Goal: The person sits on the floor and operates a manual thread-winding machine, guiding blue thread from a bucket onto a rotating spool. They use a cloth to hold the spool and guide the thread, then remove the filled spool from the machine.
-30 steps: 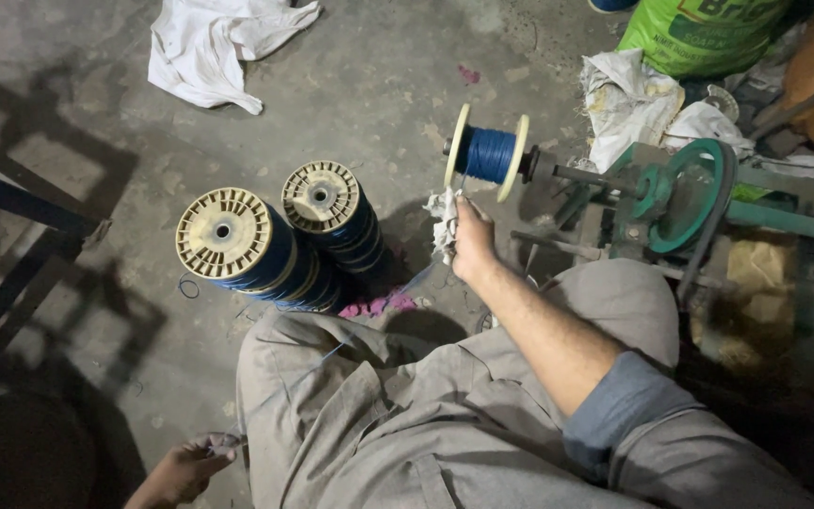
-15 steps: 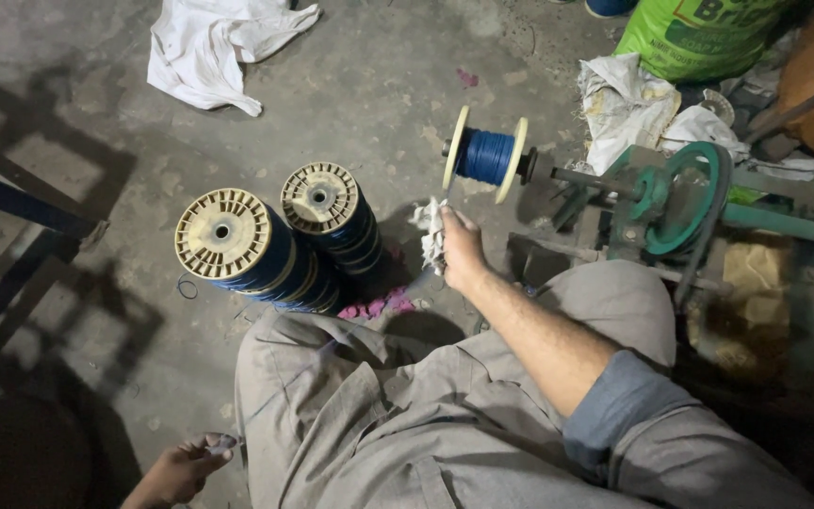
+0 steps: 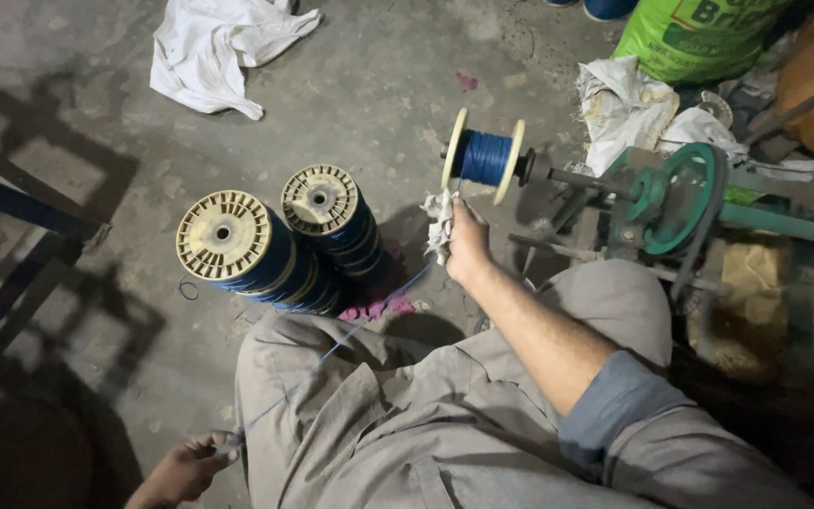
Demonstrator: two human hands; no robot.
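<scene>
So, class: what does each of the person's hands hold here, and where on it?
The right hand grips a bunched white rag around the blue wire below the small spool. The left hand pinches that wire's lower stretch.

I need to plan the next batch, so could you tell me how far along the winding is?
Done: two full spools of blue wire stand stacked on the floor. In hand: the right hand guides the wire through a rag onto a partly filled spool; the left hand holds the strand. Left: filling that spool.
</scene>
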